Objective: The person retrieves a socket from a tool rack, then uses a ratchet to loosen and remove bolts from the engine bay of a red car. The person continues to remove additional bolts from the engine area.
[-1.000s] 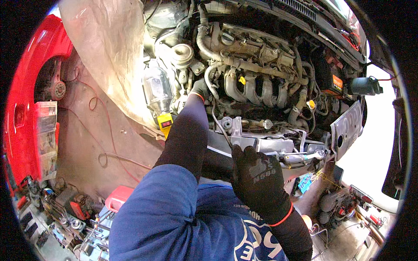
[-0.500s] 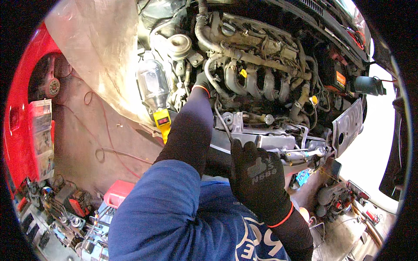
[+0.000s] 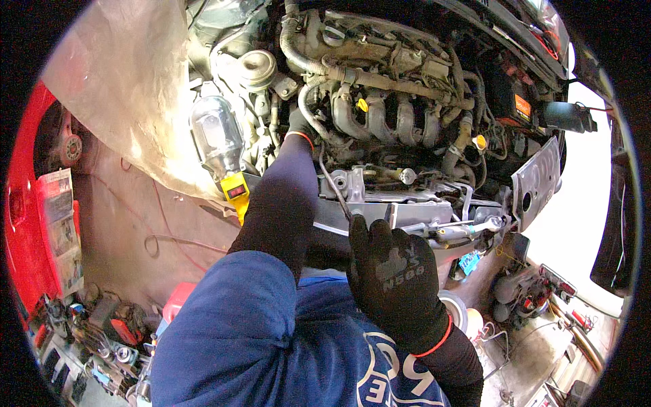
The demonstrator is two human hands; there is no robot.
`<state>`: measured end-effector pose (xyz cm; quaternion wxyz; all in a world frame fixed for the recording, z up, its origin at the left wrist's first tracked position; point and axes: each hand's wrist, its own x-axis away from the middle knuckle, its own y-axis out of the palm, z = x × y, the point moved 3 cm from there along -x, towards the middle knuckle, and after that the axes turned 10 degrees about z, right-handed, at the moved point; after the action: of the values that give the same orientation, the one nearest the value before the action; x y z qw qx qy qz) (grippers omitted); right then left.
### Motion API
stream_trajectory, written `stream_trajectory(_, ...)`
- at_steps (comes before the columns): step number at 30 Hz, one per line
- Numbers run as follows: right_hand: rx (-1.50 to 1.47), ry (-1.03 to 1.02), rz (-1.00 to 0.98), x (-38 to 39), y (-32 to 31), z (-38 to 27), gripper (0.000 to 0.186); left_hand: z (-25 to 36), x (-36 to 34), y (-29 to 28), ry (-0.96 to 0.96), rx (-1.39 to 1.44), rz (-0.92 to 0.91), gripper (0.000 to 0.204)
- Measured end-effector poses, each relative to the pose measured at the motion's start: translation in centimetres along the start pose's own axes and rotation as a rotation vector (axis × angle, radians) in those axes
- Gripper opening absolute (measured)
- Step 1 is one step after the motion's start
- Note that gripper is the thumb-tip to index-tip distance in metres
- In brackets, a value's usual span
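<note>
Reaching into an open engine bay, a person in a blue shirt point(image 3: 224, 325) works with hands well apart, each in a black glove edged in orange at the wrist. The left hand point(image 3: 298, 122) is deep among the parts beside a curved hose point(image 3: 304, 102); its fingers are hidden, and whether they grip anything cannot be told. Nearer the body, the right hand point(image 3: 397, 271), its back turned up, curls its fingers around the lower end of a slim metal rod point(image 3: 332, 180). The rod slants up and left across a silver front panel point(image 3: 417, 214) toward the left hand, its upper end lost among the parts. Beyond both hands sits the dusty engine point(image 3: 380, 51), its curved intake pipes point(image 3: 380, 125) marked by a yellow pull loop point(image 3: 363, 105). A clear-domed lamp point(image 3: 217, 136) with a yellow handle point(image 3: 235, 190) lies to the left of the left forearm, near a pale sheet point(image 3: 122, 74). A grey-handled tool point(image 3: 456, 233) rests to the right along the front edge; a black battery point(image 3: 512, 105) stands farther back, and a red car panel point(image 3: 24, 224) curves at far left.
</note>
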<state>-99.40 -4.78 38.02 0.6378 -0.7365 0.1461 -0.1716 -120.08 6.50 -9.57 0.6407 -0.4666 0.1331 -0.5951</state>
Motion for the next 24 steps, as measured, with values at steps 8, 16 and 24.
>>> stream_trajectory(8,-0.073,0.048,-0.051,-0.6,-0.7,0.5,0.047,-1.2,-0.2,0.4,0.033,-0.079,0.036,0.033)
stream_trajectory(16,-0.161,0.093,0.035,0.4,-1.5,2.3,0.041,-0.7,-0.1,-1.0,0.064,-0.175,0.112,0.033)
stream_trajectory(24,-0.341,0.084,-0.122,6.1,-4.9,4.4,0.039,-4.3,4.9,-6.2,0.06,-0.024,0.519,0.022)
